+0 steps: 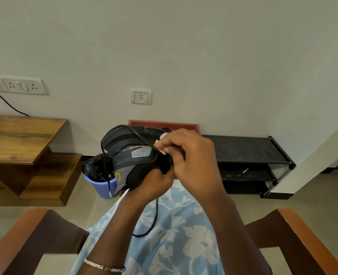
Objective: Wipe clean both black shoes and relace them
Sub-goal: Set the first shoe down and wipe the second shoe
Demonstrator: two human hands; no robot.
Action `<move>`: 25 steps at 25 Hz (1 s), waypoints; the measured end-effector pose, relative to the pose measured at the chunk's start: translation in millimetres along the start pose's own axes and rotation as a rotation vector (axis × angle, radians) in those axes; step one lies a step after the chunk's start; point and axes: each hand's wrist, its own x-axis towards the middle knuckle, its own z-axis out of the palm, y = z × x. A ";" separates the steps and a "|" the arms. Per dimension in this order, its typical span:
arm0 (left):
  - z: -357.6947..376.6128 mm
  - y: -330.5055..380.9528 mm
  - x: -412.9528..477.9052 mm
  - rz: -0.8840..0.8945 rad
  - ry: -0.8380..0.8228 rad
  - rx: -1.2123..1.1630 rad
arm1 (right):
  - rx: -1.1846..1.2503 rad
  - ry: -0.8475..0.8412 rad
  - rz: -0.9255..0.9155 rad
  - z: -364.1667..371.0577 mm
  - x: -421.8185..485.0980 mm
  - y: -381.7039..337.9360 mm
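Observation:
A black and grey shoe [132,155] with pink trim and a yellow logo is held up above my lap. My left hand [154,181] grips it from below, at the end near me. My right hand [186,155] is over the top of the shoe and pinches the black lace [138,135] between thumb and fingertips. One lace end arcs over the shoe and hangs down on the left [107,179]. Another stretch of lace drops onto my lap [154,221]. Only one shoe is in view.
A lilac bucket [102,185] lined with a black bag stands on the floor behind the shoe. A wooden table [21,139] is at left, a black shoe rack [249,155] at right, a red box [164,125] against the wall. Wooden chair arms [303,235] flank my lap.

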 end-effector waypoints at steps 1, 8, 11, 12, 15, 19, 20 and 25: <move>-0.1 -1.6 0.7 0.007 0.005 -0.049 | 0.020 -0.017 0.057 -5.4 0.6 7.7; 3.1 -8.6 7.8 -0.157 -0.031 -0.100 | -0.158 -0.083 0.180 -18.2 4.0 21.1; 3.0 -5.8 4.5 -0.065 0.012 -0.002 | -0.113 -0.084 0.084 -2.6 0.8 -0.4; 2.3 -6.0 3.7 -0.063 0.024 0.023 | -0.117 -0.071 0.052 2.0 0.1 -2.0; 1.1 -6.7 4.3 0.002 0.016 -0.053 | -0.126 -0.002 0.012 4.2 -2.4 10.3; 0.9 -4.8 5.4 -0.107 -0.005 -0.113 | -0.152 0.017 0.108 -6.3 -4.5 26.3; -0.2 -2.5 4.0 -0.133 -0.003 -0.089 | -0.183 0.008 0.116 -5.8 -5.0 26.0; -2.4 0.9 3.3 -0.050 0.008 -0.036 | -0.183 -0.022 0.039 7.0 2.5 12.9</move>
